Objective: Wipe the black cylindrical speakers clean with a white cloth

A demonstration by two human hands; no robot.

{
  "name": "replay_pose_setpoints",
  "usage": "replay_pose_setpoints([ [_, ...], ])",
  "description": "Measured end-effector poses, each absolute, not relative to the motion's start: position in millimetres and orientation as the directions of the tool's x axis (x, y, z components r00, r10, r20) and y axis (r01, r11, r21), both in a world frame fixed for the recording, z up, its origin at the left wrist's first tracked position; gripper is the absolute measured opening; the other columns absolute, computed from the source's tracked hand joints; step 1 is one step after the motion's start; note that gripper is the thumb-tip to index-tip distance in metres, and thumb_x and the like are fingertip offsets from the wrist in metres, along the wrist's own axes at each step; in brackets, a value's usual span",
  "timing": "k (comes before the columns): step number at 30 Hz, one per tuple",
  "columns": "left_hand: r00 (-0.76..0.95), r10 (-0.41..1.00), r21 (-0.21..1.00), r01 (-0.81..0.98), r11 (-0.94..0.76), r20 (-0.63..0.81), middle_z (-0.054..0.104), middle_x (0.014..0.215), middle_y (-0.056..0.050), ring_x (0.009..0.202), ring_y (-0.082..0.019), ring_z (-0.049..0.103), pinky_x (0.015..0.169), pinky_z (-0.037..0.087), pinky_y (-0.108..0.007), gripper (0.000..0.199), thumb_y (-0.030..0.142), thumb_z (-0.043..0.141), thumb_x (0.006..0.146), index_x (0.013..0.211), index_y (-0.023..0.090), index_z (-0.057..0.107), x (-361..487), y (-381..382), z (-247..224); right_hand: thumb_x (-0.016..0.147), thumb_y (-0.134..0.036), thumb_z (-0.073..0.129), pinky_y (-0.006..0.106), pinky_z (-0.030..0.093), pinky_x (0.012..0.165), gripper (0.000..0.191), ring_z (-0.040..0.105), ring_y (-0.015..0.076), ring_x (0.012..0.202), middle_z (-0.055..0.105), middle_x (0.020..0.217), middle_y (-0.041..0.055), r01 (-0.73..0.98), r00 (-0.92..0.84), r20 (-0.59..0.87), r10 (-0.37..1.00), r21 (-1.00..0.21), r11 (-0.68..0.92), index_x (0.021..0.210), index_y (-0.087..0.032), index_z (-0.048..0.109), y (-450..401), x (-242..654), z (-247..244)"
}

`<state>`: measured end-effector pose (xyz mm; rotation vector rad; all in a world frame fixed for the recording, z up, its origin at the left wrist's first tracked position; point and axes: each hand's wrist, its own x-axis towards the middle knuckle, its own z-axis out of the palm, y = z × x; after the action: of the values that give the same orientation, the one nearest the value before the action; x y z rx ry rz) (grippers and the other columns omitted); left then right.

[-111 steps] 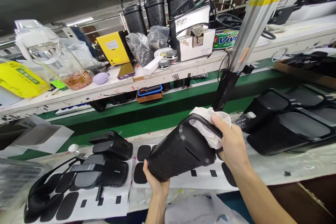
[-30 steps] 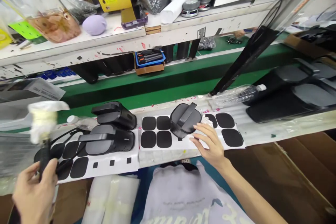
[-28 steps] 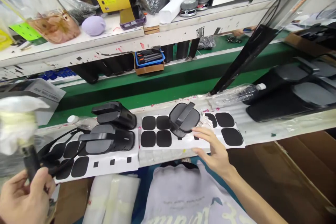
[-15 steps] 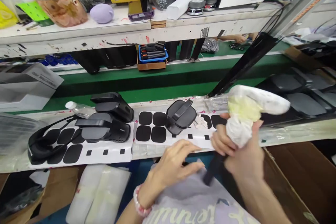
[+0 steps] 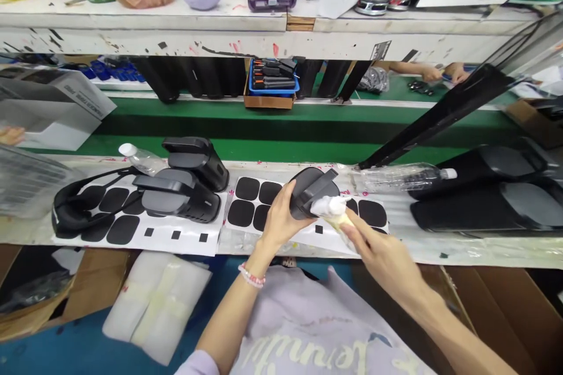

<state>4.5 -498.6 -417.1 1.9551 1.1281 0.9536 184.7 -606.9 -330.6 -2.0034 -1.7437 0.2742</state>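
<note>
My left hand grips the side of a black speaker-like device with a grey top and raised handle. The device stands on a white sheet of black rounded-square pads. In my right hand is a white-wrapped, hammer-like tool with a pale yellow part below its head. Its white head is at the device's right edge, seemingly touching it. My fingers hide most of the tool's handle.
Two similar black devices and a headset occupy the left sheet. A plastic bottle lies beside larger black units at right. A slanted black post rises behind. Co-workers' hands show beyond the shelf.
My left hand has moved forward from near my body onto the device, which is now tilted or turned slightly. My right hand has brought the white tool left and down to the device.
</note>
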Motion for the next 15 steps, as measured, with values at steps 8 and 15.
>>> replay_pose_setpoints([
  [8, 0.343, 0.907, 0.799, 0.459, -0.388, 0.244, 0.048, 0.144, -0.015, 0.129, -0.031, 0.050, 0.103, 0.046, -0.047, 0.103, 0.038, 0.083, 0.063, 0.147, 0.023, 0.025, 0, -498, -418, 0.088, -0.065, 0.041, 0.026, 0.038, 0.044, 0.063, 0.044, 0.0154, 0.044, 0.055, 0.053, 0.0006, 0.716, 0.446, 0.054, 0.894, -0.621, -0.319, 0.122, -0.019, 0.066, -612, 209, -325],
  [15, 0.338, 0.921, 0.812, 0.472, -0.344, 0.193, 0.050, 0.142, -0.015, 0.126, -0.031, 0.053, 0.102, 0.047, -0.046, 0.100, 0.039, 0.083, 0.063, 0.145, 0.022, 0.029, 1, -498, -413, 0.089, -0.061, 0.043, 0.027, 0.038, 0.051, 0.061, 0.046, 0.0160, 0.050, 0.056, 0.058, 0.0024, 0.623, 0.617, 0.177, 0.767, -0.705, -0.339, 0.124, -0.016, 0.064, -605, 204, -339],
])
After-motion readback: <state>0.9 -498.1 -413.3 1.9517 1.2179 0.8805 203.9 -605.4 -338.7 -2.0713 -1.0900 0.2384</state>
